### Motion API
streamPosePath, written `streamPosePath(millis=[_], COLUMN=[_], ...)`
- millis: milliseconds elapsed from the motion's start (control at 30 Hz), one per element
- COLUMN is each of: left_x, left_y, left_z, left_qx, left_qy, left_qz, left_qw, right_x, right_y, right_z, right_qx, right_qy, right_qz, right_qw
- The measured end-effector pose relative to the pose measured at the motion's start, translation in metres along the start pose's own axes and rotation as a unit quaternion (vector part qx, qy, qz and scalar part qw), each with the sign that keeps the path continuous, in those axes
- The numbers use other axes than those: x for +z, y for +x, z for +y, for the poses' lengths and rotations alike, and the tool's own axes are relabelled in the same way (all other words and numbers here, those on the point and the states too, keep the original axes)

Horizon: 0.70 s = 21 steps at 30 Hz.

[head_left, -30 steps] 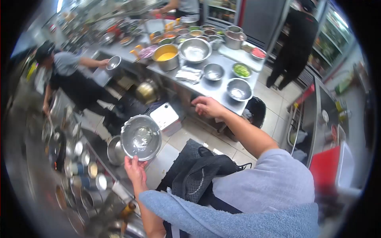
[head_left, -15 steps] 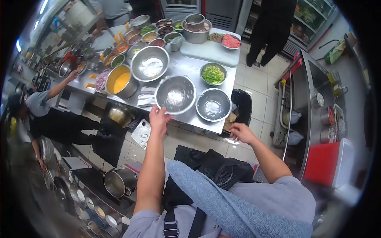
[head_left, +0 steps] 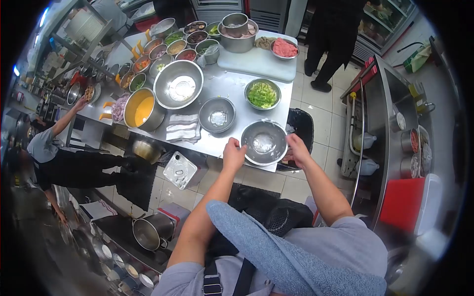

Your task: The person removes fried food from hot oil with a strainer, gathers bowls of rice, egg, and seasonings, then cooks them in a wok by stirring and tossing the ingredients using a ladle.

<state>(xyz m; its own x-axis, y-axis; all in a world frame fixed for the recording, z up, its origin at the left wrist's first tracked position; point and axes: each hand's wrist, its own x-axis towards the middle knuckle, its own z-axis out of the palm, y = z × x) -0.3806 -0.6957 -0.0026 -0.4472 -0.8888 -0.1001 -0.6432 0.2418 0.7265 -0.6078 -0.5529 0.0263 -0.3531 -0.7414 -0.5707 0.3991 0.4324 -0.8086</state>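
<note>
Left hand (head_left: pixel 234 155) and right hand (head_left: pixel 297 151) flank bowl (head_left: pixel 263 142); I can't tell if either grips. Bowl near tabletop (head_left: pixel 224 90) edge: uneven push could tip it toward bin (head_left: pixel 308 129).

grey T-shirt (head_left: pixel 340 249) | black strap (head_left: pixel 212 281), metal buckle | blue-grey towel (head_left: pixel 286 256) over shoulder | bare hands

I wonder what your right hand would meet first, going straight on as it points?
The right hand would likely meet the nearest bowl first, at its rim; whether they touch is unclear.
</note>
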Motion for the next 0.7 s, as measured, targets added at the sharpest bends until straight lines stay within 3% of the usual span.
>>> streamPosePath(millis=[33,100,133,200,267,333,400,467,533,600,700], left_x=[-0.009,-0.026,-0.030,-0.047,-0.061,-0.059,-0.067,-0.071,-0.083,-0.099,-0.125], left_y=[-0.003,-0.009,-0.008,0.004,0.022,0.053,0.074,0.081,0.078,0.042,-0.048], left_z=[0.009,0.023,0.018,-0.001,-0.012,-0.032,-0.008,0.003,0.000,-0.010,-0.057], left_qx=[-0.001,-0.110,-0.109,-0.209,-0.303,-0.273,-0.269,-0.263,-0.286,-0.231,-0.156], left_qy=[0.001,-0.241,-0.240,-0.381,-0.453,-0.537,-0.527,-0.520,-0.486,-0.441,-0.408], left_qz=[0.001,-0.077,-0.077,-0.041,-0.008,-0.030,0.002,0.042,0.005,-0.024,-0.047], left_qw=[1.000,0.961,0.961,0.900,0.838,0.798,0.806,0.812,0.826,0.867,0.898], right_x=[0.009,0.014,0.014,0.011,0.013,0.055,0.087,0.106,0.132,0.140,0.145], right_y=[-0.001,0.007,0.014,0.035,0.063,0.062,0.088,0.151,0.177,0.251,0.304], right_z=[-0.004,0.001,0.004,0.001,-0.021,-0.087,-0.136,-0.165,-0.194,-0.185,-0.176], right_qx=[-0.016,-0.047,-0.079,-0.089,-0.212,-0.210,-0.210,-0.252,-0.217,-0.224,-0.140], right_qy=[-0.050,-0.092,-0.134,-0.147,-0.226,-0.067,-0.001,-0.104,-0.109,-0.049,0.046], right_qz=[0.025,0.034,0.043,0.049,0.054,0.037,0.020,0.094,0.124,0.149,0.099], right_qw=[0.998,0.994,0.987,0.984,0.949,0.975,0.978,0.957,0.962,0.962,0.984])
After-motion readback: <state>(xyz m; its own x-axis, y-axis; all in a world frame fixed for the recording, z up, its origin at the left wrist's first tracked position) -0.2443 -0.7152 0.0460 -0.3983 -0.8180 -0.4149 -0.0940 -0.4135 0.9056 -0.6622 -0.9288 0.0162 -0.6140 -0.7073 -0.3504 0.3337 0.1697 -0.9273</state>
